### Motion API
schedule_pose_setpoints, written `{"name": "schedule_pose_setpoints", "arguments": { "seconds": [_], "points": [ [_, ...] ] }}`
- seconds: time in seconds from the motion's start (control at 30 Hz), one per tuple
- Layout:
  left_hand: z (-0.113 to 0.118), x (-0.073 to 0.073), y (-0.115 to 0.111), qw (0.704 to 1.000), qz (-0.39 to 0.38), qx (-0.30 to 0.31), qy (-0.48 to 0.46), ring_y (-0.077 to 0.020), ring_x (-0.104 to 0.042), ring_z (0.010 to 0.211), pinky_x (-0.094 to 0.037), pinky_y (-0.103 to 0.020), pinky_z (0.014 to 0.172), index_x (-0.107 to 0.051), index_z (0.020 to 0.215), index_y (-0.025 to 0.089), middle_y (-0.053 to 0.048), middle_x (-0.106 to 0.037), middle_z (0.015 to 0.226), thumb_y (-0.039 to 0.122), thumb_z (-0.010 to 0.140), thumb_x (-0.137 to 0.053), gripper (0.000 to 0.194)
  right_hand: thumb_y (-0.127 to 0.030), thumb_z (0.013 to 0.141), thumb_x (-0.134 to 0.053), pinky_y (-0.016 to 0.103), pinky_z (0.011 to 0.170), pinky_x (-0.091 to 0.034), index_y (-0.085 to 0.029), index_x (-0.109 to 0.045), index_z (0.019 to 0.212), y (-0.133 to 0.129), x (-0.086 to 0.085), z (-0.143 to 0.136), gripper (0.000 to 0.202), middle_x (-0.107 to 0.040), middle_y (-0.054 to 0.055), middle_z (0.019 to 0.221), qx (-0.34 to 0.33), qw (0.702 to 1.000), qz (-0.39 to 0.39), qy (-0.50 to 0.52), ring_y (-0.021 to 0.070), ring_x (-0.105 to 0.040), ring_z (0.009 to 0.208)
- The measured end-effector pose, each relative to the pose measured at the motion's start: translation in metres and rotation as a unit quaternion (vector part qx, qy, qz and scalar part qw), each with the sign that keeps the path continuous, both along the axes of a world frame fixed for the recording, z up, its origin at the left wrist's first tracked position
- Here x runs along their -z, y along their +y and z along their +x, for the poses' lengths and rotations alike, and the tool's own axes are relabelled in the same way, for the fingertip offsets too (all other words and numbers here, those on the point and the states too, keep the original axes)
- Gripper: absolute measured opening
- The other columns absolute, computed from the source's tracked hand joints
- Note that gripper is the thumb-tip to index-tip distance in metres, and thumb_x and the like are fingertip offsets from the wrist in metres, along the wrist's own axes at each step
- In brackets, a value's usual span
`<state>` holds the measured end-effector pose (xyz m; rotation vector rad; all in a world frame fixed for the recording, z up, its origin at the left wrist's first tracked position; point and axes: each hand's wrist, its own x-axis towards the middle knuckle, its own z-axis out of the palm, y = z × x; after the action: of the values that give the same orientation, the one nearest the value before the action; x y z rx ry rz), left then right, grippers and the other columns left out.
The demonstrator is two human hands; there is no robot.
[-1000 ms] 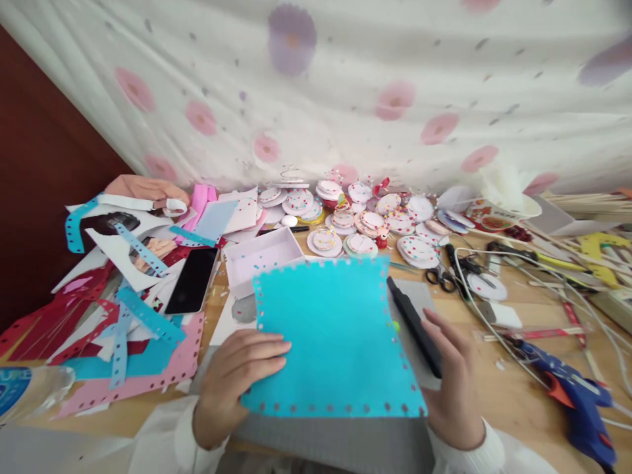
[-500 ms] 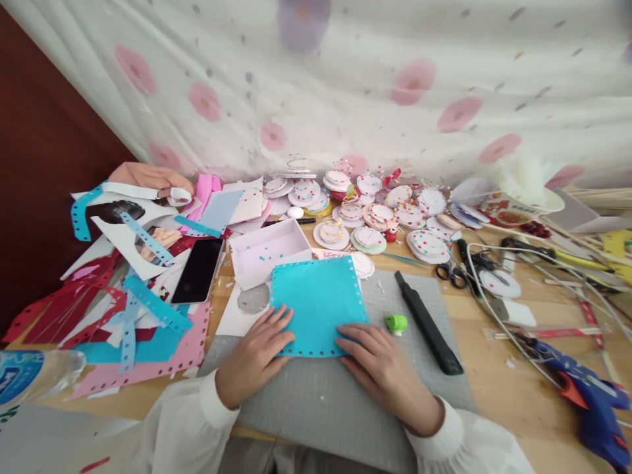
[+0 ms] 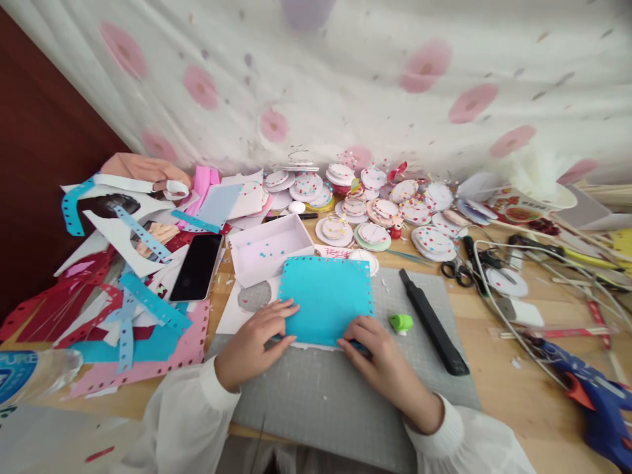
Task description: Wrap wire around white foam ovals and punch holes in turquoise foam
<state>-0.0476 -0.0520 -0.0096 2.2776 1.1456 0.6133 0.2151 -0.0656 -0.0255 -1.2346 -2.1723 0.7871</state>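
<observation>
A bright blue paper sheet (image 3: pixel 326 293) with small holes punched along its edges lies in front of me on a grey cutting mat (image 3: pixel 316 395). My left hand (image 3: pixel 259 342) is at its near left corner, thumb and fingers closed on the edge. My right hand (image 3: pixel 378 355) grips the near right corner, fingers curled, with a darker blue bit of the sheet showing under them. Along the near edge the row of holes is out of sight and a thin white strip shows. A white sheet with a round cutout (image 3: pixel 254 297) lies partly beneath my left fingers.
Beyond the sheet stand an open white box (image 3: pixel 271 247) and several decorated paper discs (image 3: pixel 372 235). Left are a phone (image 3: pixel 196 268), paper scraps (image 3: pixel 153 303) and a bottle (image 3: pixel 34 372). A green clip-like piece (image 3: pixel 400 322), black bar (image 3: pixel 434 322), scissors (image 3: pixel 457 273) and blue glue gun (image 3: pixel 587 388) lie right.
The near edge of the blue sheet has bent out of sight, and the sheet sits slightly farther right. My fingers, flat on it before, have curled around its near corners.
</observation>
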Motion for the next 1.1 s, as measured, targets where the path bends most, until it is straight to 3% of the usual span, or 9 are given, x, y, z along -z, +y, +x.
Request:
{"name": "schedule_pose_setpoints", "arguments": {
  "seconds": [0.27, 0.57, 0.8, 1.1],
  "points": [
    [0.0, 0.0, -0.003, 0.994, 0.041, -0.093, 0.038, -0.0262, -0.052, 0.118, -0.043, -0.049, 0.095, -0.051, 0.065, 0.019, -0.005, -0.067, 0.117, 0.028, 0.081, -0.065, 0.023, -0.023, 0.088, -0.055, 0.03, 0.065, -0.042, -0.02, -0.051, 0.074, 0.001, 0.002, -0.003, 0.015, -0.056, 0.004, 0.078, 0.032, 0.999, -0.002, 0.004, 0.0177, -0.053, 0.075],
    [0.006, -0.005, -0.009, 0.976, 0.066, -0.193, 0.074, -0.0313, -0.047, 0.115, -0.042, -0.053, 0.094, -0.06, 0.058, 0.02, -0.006, -0.065, 0.109, 0.034, 0.072, -0.074, 0.024, -0.021, 0.087, -0.056, 0.029, 0.063, -0.042, -0.02, -0.051, 0.072, 0.004, 0.002, -0.005, 0.016, -0.056, 0.003, 0.076, 0.036, 0.999, 0.024, -0.002, 0.0172, -0.052, 0.072],
    [0.002, -0.005, -0.016, 0.971, 0.059, -0.216, 0.087, -0.0307, -0.045, 0.116, -0.039, -0.054, 0.096, -0.066, 0.065, 0.023, -0.006, -0.062, 0.105, 0.029, 0.08, -0.065, 0.016, -0.021, 0.088, -0.056, 0.03, 0.064, -0.04, -0.02, -0.05, 0.072, 0.002, 0.004, -0.005, 0.016, -0.055, 0.004, 0.076, 0.035, 0.999, 0.018, -0.018, 0.0183, -0.051, 0.074],
    [0.004, -0.016, -0.016, 0.953, 0.098, -0.242, 0.151, -0.0317, -0.051, 0.106, -0.04, -0.054, 0.093, -0.053, 0.068, 0.02, -0.005, -0.061, 0.09, 0.032, 0.076, -0.068, 0.021, -0.021, 0.088, -0.055, 0.03, 0.064, -0.039, -0.02, -0.05, 0.072, 0.002, 0.003, -0.006, 0.017, -0.056, 0.003, 0.076, 0.033, 0.999, 0.029, -0.029, 0.0183, -0.05, 0.073]
  ]
}}
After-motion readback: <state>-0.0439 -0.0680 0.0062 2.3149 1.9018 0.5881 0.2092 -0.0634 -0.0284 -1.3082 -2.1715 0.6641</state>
